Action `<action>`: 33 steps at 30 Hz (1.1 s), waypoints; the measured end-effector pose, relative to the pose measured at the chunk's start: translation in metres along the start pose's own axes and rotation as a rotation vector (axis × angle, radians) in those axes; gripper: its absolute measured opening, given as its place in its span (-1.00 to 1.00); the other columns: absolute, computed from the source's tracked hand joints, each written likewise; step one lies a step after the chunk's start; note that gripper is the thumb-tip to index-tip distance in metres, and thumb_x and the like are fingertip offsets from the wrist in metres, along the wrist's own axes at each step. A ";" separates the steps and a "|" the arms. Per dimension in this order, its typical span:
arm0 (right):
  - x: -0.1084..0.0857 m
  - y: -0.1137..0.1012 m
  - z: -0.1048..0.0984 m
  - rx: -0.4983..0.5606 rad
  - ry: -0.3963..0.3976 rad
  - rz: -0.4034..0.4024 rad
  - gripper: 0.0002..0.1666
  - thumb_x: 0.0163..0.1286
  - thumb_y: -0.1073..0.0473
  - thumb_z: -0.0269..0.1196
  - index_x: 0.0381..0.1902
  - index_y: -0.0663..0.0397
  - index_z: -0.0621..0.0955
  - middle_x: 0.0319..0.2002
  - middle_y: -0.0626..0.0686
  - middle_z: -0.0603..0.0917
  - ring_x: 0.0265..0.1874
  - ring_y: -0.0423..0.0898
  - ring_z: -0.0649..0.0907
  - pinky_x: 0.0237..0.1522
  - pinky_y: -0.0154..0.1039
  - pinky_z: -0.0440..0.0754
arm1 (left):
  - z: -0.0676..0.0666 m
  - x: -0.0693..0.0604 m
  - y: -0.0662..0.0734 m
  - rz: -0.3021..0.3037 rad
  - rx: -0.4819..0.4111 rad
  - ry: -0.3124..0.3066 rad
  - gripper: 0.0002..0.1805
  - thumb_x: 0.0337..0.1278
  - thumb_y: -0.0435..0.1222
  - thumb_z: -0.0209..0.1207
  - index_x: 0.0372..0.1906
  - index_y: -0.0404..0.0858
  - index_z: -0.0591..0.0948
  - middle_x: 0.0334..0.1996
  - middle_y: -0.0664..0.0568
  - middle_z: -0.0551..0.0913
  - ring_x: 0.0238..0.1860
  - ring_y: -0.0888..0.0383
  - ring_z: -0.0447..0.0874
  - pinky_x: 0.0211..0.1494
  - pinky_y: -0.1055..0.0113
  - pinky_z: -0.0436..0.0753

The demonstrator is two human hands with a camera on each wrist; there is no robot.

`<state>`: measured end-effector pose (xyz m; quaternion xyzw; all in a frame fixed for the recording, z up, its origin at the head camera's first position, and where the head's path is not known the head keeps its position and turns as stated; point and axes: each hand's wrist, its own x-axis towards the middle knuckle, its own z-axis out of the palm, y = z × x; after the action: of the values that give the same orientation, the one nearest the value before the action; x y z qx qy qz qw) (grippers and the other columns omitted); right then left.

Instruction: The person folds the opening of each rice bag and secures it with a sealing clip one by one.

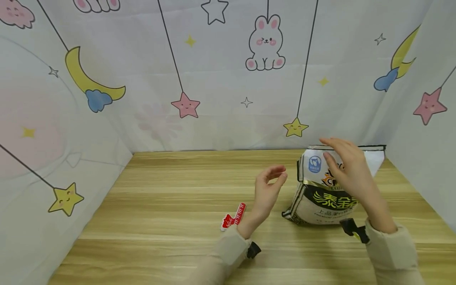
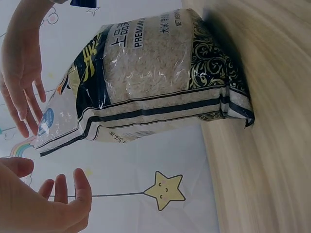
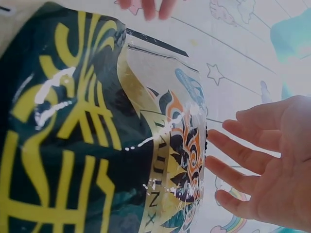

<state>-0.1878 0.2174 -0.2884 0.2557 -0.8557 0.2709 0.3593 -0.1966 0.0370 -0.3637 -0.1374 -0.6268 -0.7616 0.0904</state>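
Note:
A bag of rice (image 1: 331, 206) stands upright on the right side of the table, its flat upper part creased above the filled body. In front of its upper part hovers my right hand (image 1: 350, 168), fingers extended and holding nothing; the right wrist view shows those fingers (image 3: 243, 160) near the bag's printed top (image 3: 184, 145). My left hand (image 1: 267, 190) is raised left of the bag, fingers loosely bent, with a gap to it. In the left wrist view the left hand (image 2: 53, 204) is likewise apart from the rice bag (image 2: 146, 68).
A small red and white item with a keyboard-like strip (image 1: 235, 217) lies on the wooden table (image 1: 171, 198), just left of my left wrist. White fabric (image 1: 221, 71) printed with stars, moons and rabbits encloses the back and sides.

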 end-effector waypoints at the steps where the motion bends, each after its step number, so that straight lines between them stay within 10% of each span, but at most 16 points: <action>1: 0.001 0.000 0.000 -0.001 -0.007 -0.003 -0.57 0.08 0.52 0.15 -0.02 0.36 0.50 -0.07 0.32 0.57 -0.02 0.26 0.46 0.05 0.17 0.31 | 0.001 0.000 -0.001 -0.007 -0.001 -0.003 -0.73 0.05 -0.43 0.12 -0.12 -0.48 0.53 -0.12 -0.32 0.56 -0.12 -0.02 0.54 -0.22 0.55 0.53; 18: 0.007 0.002 -0.004 -0.038 -0.156 0.113 -0.61 0.29 0.33 0.05 0.10 0.19 0.45 0.03 0.31 0.50 0.03 0.29 0.38 0.05 0.31 0.11 | 0.017 0.006 -0.011 -0.065 -0.014 -0.042 -0.66 -0.01 -0.41 0.17 -0.06 -0.44 0.51 -0.05 -0.23 0.55 -0.03 -0.08 0.52 -0.14 0.45 0.55; 33: 0.009 0.008 0.001 -0.111 -0.191 0.060 -0.65 0.20 0.42 0.12 -0.02 0.18 0.53 -0.10 0.30 0.57 -0.05 0.24 0.43 0.07 0.30 0.08 | 0.024 0.008 -0.024 -0.045 0.007 -0.077 -0.72 -0.01 -0.45 0.17 -0.13 -0.45 0.56 -0.13 -0.27 0.60 -0.15 0.02 0.58 -0.12 0.43 0.54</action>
<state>-0.1992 0.2202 -0.2841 0.2344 -0.9070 0.2081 0.2813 -0.2089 0.0651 -0.3791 -0.1522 -0.6355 -0.7553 0.0499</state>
